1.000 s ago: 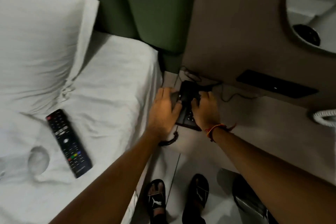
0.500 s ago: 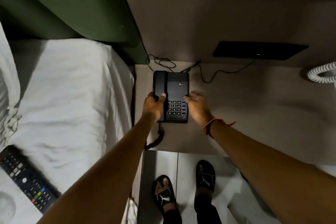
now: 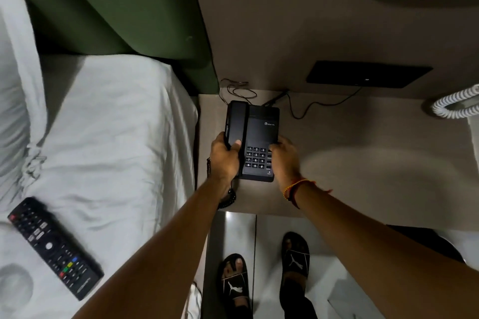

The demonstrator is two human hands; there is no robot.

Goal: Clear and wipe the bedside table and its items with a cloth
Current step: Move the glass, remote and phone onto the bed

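Head view: left hand (image 3: 225, 156) grips handset side of black telephone (image 3: 255, 137); right hand (image 3: 283, 159) clasps its keypad edge. Phone sits on bedside table (image 3: 363, 163), near bed. Step: clearing. Next: lift, minding cords. No cloth visible.

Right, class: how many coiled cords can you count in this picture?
2. A black coiled cord hangs below the telephone by the left hand; a white coiled cord lies at the table's right edge. Others may be out of frame.
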